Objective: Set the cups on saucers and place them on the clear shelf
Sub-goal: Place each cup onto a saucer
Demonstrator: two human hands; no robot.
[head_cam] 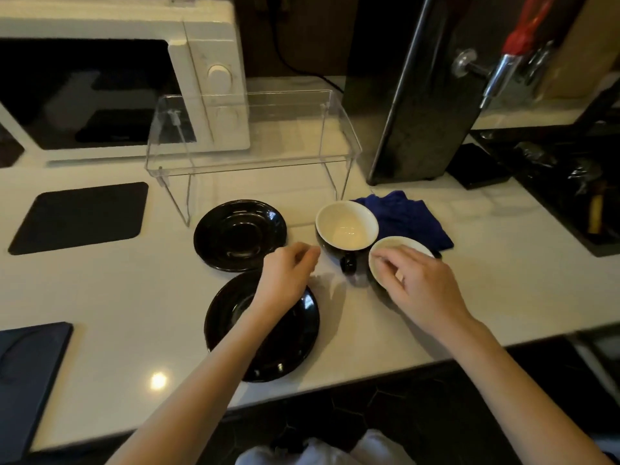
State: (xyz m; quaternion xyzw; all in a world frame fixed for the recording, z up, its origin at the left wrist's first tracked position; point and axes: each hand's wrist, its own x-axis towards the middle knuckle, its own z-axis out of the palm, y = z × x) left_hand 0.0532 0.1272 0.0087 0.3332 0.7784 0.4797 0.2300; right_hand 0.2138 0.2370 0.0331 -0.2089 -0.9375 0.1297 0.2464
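Two black saucers lie on the white counter: the far saucer [240, 233] in front of the clear shelf [255, 129], and the near saucer [268, 344] partly under my left forearm. A black cup with a cream inside [346, 226] stands upright beside a blue cloth, its handle toward me. A second cup [392, 246] sits just to its right, mostly hidden by my right hand [419, 286], whose fingers curl over its rim. My left hand [288, 273] hovers between the saucers and the first cup, fingers loosely bent, holding nothing.
A white microwave [208, 72] stands behind the shelf. A tall black appliance [419, 95] rises at the right. A blue cloth [409, 219] lies behind the cups. Black mats [80, 218] lie at the left. The counter's front edge runs close below the near saucer.
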